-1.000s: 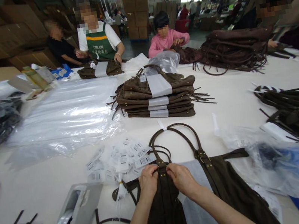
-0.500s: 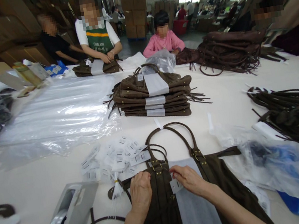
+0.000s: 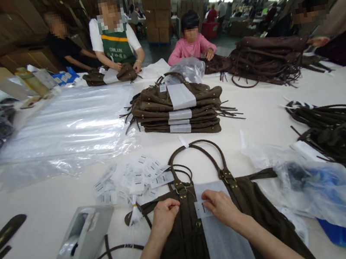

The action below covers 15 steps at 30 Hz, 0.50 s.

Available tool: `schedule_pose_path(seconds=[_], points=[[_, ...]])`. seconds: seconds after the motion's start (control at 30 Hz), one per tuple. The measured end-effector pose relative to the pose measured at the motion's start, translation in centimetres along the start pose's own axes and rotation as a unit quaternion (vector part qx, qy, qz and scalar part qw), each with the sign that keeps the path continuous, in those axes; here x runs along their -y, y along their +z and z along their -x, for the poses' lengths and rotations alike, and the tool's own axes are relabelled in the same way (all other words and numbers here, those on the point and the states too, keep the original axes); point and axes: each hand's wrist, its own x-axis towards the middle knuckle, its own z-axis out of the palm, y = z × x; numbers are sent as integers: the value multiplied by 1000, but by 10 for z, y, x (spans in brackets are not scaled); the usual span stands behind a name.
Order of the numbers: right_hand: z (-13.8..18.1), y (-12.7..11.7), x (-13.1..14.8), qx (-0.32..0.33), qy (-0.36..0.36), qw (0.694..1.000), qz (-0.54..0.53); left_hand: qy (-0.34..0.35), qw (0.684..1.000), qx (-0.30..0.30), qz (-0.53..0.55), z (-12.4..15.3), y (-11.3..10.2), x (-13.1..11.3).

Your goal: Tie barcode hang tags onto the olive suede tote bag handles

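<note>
A dark brown handbag (image 3: 176, 256) lies flat in front of me, its two looped handles (image 3: 206, 142) pointing away. A pale grey paper band (image 3: 228, 243) runs down its middle. My right hand (image 3: 221, 207) pinches a small white hang tag (image 3: 202, 209) over the band's left edge. My left hand (image 3: 165, 218) is closed, thumb against fingers, beside the left handle's base; a thin string seems to run near there, but what the fingers hold is too small to make out.
Loose tags (image 3: 138, 179) lie behind a grey tape dispenser (image 3: 77, 254). Clear plastic bags (image 3: 71, 128) cover the left. A banded bag stack (image 3: 177, 102) stands ahead; more bags (image 3: 341, 133) and crumpled plastic (image 3: 329, 183) lie right. Co-workers (image 3: 117, 46) handle bags across the table.
My left fingers have drawn into a pinch and turned toward the handle base. My right hand has shifted slightly right, with the tag turned flatter. A dark strap at the left edge has moved.
</note>
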Motion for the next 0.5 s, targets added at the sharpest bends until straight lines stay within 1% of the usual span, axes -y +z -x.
schedule_pose_path(seconds=[0.1, 0.17, 0.27, 0.33, 0.4, 0.5], points=[[7, 7, 1, -86, -55, 994, 47, -2, 1000, -1, -1, -1, 1, 0], [12, 12, 1, -112, -91, 987, 65, 0, 1000, 3, -2, 0, 2, 0], [16, 18, 0, -88, -141, 984, 62, 7, 1000, 10, 19, 1, 2, 2], [18, 22, 0, -76, -162, 982, 59, 10, 999, 17, 49, 2, 3, 3], [18, 26, -1, -80, -169, 980, 70, 4, 997, 23, 72, 3, 3, 4], [15, 34, -3, -104, -171, 974, 106, -4, 997, 21, 77, 2, 4, 4]])
